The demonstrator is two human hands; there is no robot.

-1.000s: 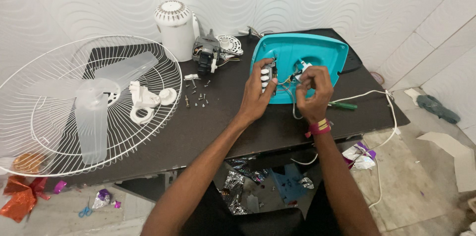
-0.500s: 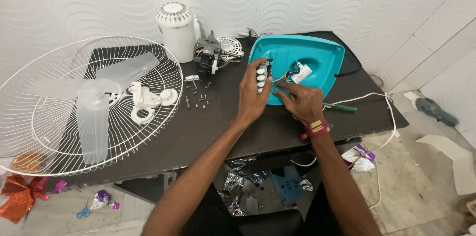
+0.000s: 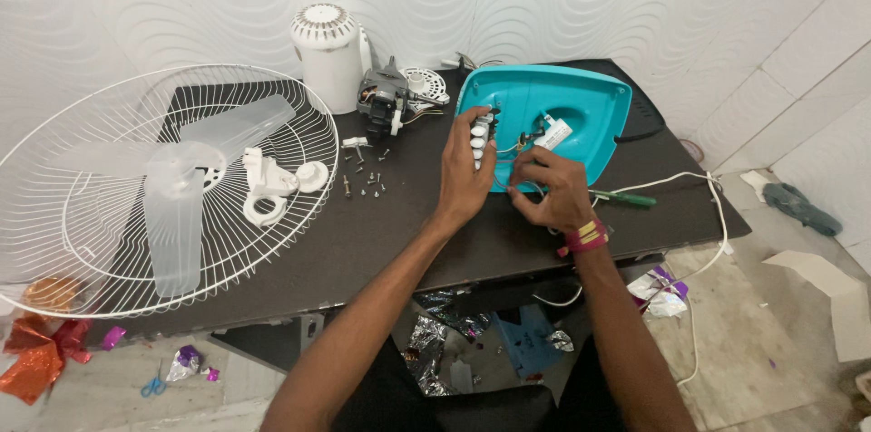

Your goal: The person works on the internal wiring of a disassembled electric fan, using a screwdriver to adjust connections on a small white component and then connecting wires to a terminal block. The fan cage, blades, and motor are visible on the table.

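Note:
A turquoise fan base cover (image 3: 581,96) lies open side up on the dark table (image 3: 399,232). My left hand (image 3: 464,173) grips a white push-button switch block (image 3: 478,134) at the cover's left edge. My right hand (image 3: 547,187) pinches thin wires (image 3: 515,147) that run from the switch block into the cover. A small white part (image 3: 552,132) sits inside the cover just above my right hand. A red and yellow band is on my right wrist.
A wire fan guard (image 3: 100,205) with a clear blade (image 3: 177,205) overhangs the table's left. White plastic fittings (image 3: 272,182), loose screws (image 3: 367,180), a fan motor (image 3: 386,103), a white motor housing (image 3: 327,51), a green-handled screwdriver (image 3: 626,200) and a white cord (image 3: 708,205) lie around. Foil scraps litter the floor.
My right hand has dropped from inside the cover toward its near edge and closed on the wires. My left hand has stayed on the switch block.

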